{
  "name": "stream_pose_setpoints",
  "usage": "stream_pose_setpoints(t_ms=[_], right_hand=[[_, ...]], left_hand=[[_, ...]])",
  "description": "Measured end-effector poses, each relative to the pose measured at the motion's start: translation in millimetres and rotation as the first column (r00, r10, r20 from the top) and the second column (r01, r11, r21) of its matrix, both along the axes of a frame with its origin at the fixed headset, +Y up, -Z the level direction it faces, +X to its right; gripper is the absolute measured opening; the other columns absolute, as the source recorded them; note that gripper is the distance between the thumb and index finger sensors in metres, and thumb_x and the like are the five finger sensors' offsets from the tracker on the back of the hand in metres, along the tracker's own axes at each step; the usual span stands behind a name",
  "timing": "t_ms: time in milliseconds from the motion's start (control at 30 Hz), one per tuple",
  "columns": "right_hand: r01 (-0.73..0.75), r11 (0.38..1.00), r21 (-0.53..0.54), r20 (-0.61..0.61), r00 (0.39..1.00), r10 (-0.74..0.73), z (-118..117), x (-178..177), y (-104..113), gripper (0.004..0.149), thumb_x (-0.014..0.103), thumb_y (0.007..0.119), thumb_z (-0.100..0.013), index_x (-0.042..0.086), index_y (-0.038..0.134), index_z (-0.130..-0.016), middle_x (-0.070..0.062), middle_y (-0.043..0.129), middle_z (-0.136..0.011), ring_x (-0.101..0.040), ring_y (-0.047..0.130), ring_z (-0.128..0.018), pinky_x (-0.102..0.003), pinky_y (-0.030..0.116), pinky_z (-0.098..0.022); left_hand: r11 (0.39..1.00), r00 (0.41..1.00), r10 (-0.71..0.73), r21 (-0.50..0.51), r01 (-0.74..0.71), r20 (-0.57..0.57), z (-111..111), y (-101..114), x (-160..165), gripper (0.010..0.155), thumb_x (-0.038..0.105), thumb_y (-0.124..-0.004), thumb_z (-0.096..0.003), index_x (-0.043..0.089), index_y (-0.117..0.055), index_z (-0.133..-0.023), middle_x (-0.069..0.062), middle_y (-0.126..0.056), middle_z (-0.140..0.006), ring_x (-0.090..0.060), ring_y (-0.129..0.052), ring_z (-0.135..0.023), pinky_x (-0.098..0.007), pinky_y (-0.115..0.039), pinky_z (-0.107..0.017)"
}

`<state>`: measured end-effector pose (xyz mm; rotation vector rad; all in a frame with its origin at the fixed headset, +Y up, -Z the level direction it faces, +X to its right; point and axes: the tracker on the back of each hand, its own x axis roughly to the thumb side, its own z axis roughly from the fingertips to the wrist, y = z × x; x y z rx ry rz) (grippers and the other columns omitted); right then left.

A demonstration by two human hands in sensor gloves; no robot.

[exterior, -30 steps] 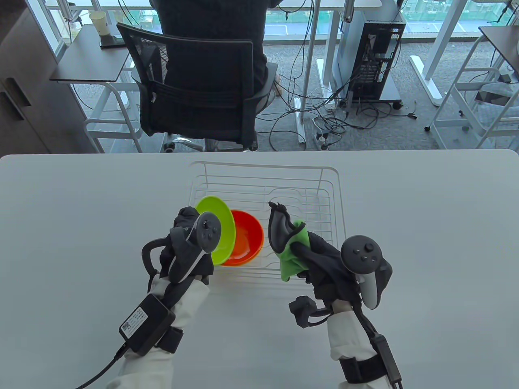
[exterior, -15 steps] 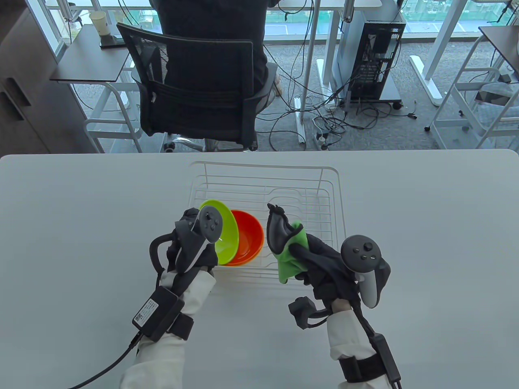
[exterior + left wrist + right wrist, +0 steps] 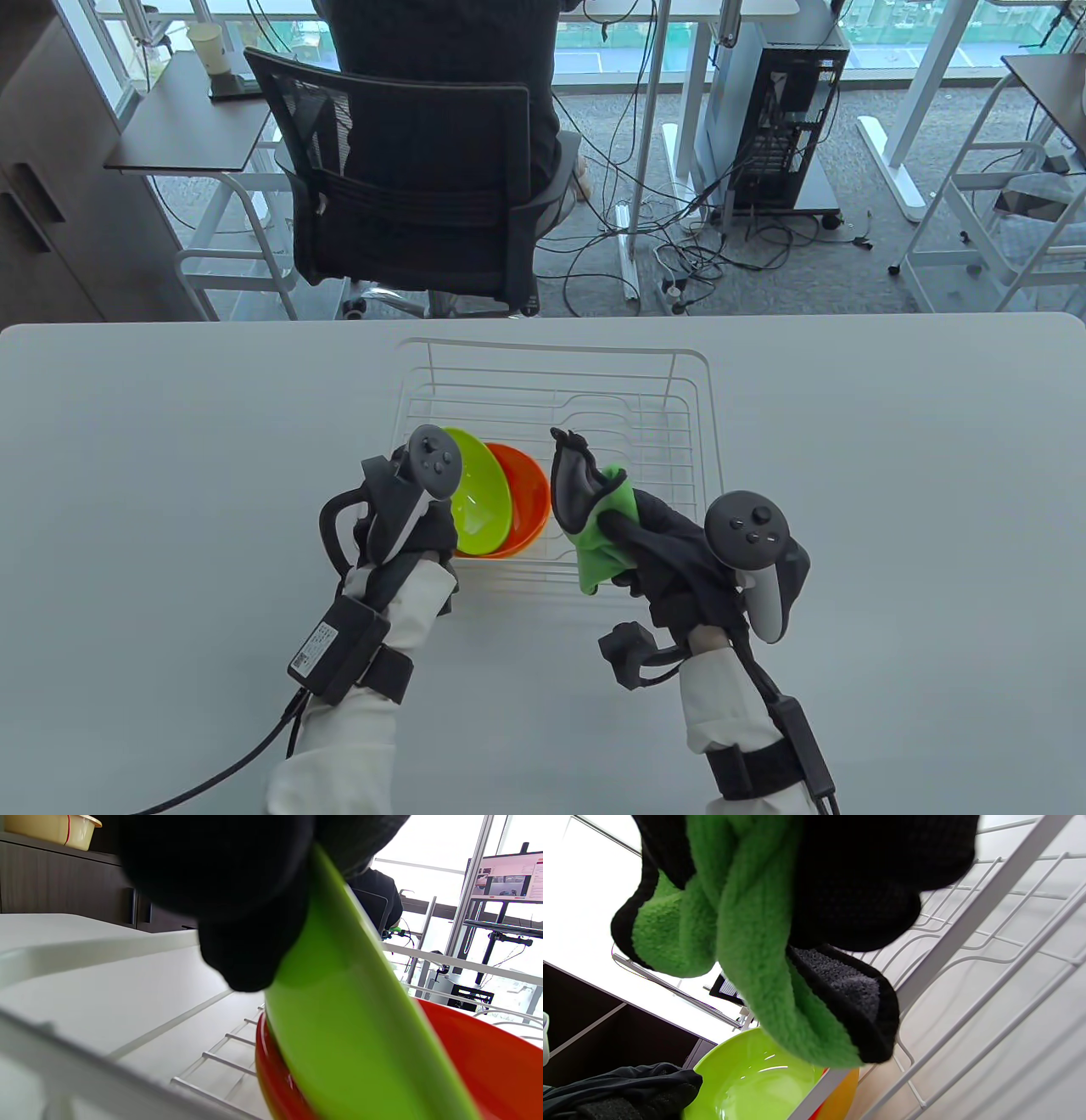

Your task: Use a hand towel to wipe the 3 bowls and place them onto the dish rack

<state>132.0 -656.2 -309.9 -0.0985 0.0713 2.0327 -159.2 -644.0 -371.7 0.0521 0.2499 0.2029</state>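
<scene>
A white wire dish rack (image 3: 696, 399) stands mid-table. An orange-red bowl (image 3: 530, 501) sits in its front left corner. My left hand (image 3: 392, 488) grips the rim of a lime green bowl (image 3: 479, 497), which leans tilted into the orange-red one. In the left wrist view my gloved fingers (image 3: 237, 921) pinch the green bowl (image 3: 352, 1035) over the red bowl (image 3: 488, 1069). My right hand (image 3: 653, 535) hovers over the rack's front and clutches a bunched green and grey hand towel (image 3: 594, 518). The right wrist view shows the towel (image 3: 746, 942) hanging above the green bowl (image 3: 755, 1086).
A person sits in a black office chair (image 3: 407, 178) beyond the table's far edge. A computer tower (image 3: 780, 102) and loose cables lie on the floor there. The rack's wires (image 3: 967, 921) run close under my right hand.
My left hand has shifted right and lowered the green bowl, tipping it from nearly upright down into the orange-red bowl. My right hand with the towel has drifted slightly left.
</scene>
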Motion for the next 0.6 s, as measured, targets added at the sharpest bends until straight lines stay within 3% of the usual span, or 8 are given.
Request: stream_pose_setpoints(t_ms=[600], right_hand=[[0.001, 1.0, -0.014, 0.003, 1.0, -0.001, 0, 0, 0, 0.057, 0.043, 0.084, -0.044, 0.013, 0.082, -0.093, -0.015, 0.097, -0.064, -0.021, 0.101, -0.036, -0.03, 0.088, -0.023]], left_hand=[[0.984, 0.998, 0.06, -0.165, -0.064, -0.03, -13, -26, -14, 0.05, 0.024, -0.079, -0.0552, -0.009, -0.08, -0.093, -0.045, -0.099, -0.064, -0.038, -0.115, -0.029, -0.03, -0.097, -0.018]])
